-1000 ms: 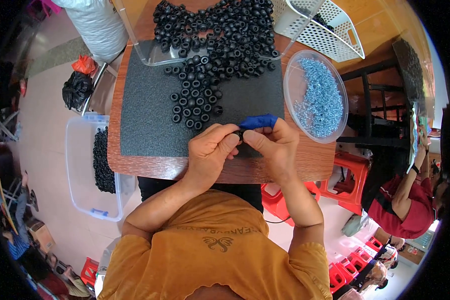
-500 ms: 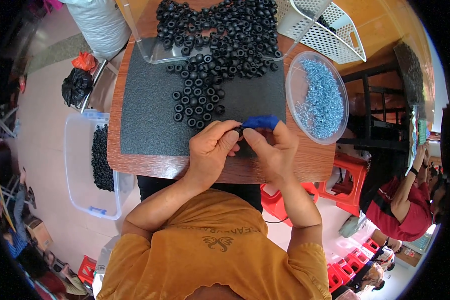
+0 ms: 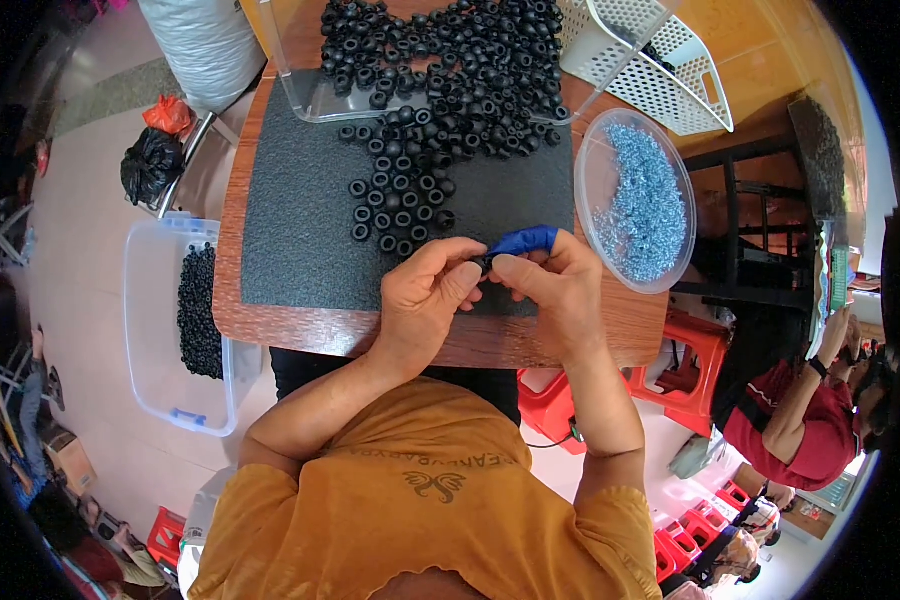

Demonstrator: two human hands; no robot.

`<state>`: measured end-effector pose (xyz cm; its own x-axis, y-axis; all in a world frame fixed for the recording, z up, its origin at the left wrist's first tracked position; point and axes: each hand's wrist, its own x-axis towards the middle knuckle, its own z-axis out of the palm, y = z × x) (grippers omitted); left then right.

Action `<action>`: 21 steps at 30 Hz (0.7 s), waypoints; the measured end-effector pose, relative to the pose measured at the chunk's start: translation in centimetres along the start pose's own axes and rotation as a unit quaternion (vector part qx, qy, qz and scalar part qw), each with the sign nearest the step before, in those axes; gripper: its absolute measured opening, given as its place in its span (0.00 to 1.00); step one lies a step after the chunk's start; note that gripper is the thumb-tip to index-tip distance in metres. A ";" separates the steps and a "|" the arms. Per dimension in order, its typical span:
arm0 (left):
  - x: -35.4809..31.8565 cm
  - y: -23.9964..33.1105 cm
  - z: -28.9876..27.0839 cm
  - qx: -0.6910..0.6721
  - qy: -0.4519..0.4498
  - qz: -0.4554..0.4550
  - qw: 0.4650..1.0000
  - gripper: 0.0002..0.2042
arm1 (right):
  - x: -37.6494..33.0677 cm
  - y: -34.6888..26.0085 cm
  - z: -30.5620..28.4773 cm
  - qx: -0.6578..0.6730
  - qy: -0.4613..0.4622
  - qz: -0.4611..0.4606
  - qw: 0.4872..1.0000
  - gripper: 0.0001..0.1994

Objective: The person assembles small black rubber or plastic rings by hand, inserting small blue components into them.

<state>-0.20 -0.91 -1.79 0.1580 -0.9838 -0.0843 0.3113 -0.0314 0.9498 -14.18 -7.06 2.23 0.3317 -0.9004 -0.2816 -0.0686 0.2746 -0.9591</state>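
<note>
Above the near edge of a dark grey mat [image 3: 300, 220], my two hands meet around one small black round part [image 3: 484, 264]. Thumb and fingers of my left hand [image 3: 415, 300] pinch it from the left. My right hand [image 3: 565, 300] closes on its other side, thumb against it, with a blue wrapping [image 3: 525, 241] around the index finger. Most of the part is hidden by fingertips. Just beyond my hands lie several loose black round parts [image 3: 404, 200] with holes, spilling from a heap [image 3: 500, 80] in a clear tray [image 3: 345, 115].
Right of the mat, a round clear dish [image 3: 592, 215] holds tiny light-blue pieces [image 3: 650, 200]. Behind it stands a white perforated basket [image 3: 685, 105]. At the left, a clear bin [image 3: 150, 340] holds more black parts. A red stool [image 3: 690, 375] is by the table's right; another person [image 3: 800, 420] sits farther right.
My right hand has turned slightly at the wrist and shifted a little to the right, its fingers still at the black part. My left hand stays nearly in place. The view has shifted slightly.
</note>
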 end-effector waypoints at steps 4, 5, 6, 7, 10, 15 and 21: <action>-0.2 -0.4 -0.2 -0.035 0.001 -0.009 0.999 0.11 | 0.2 -0.4 -0.1 -0.007 -0.008 0.028 1.000 0.05; -0.2 -0.4 -0.3 -0.035 -0.006 -0.009 0.999 0.11 | 0.2 -0.4 -0.1 -0.008 -0.008 0.028 1.000 0.05; -0.2 -0.4 -0.4 -0.035 -0.006 -0.009 0.999 0.11 | 0.2 -0.3 -0.2 0.002 -0.016 0.036 0.999 0.05; -0.2 -0.4 -0.4 -0.039 -0.007 -0.008 0.999 0.11 | 0.2 -0.3 -0.2 0.011 -0.024 0.043 0.999 0.05; -0.3 -0.4 -0.4 -0.037 -0.007 -0.005 0.999 0.10 | 0.3 -0.3 -0.2 0.017 -0.027 0.057 0.998 0.05; -0.4 -0.4 -0.4 -0.035 -0.002 -0.004 0.999 0.10 | 0.4 0.1 -0.5 0.018 -0.016 0.047 0.999 0.08; -0.4 -0.4 -0.4 -0.025 -0.002 0.000 1.000 0.10 | 0.1 0.1 0.1 0.002 0.011 0.000 1.000 0.09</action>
<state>-0.06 -0.45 -2.26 0.1551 -0.9844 -0.0833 0.3577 -0.0226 0.9336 -14.08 -7.09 2.16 0.3115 -0.9071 -0.2831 -0.0647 0.2770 -0.9587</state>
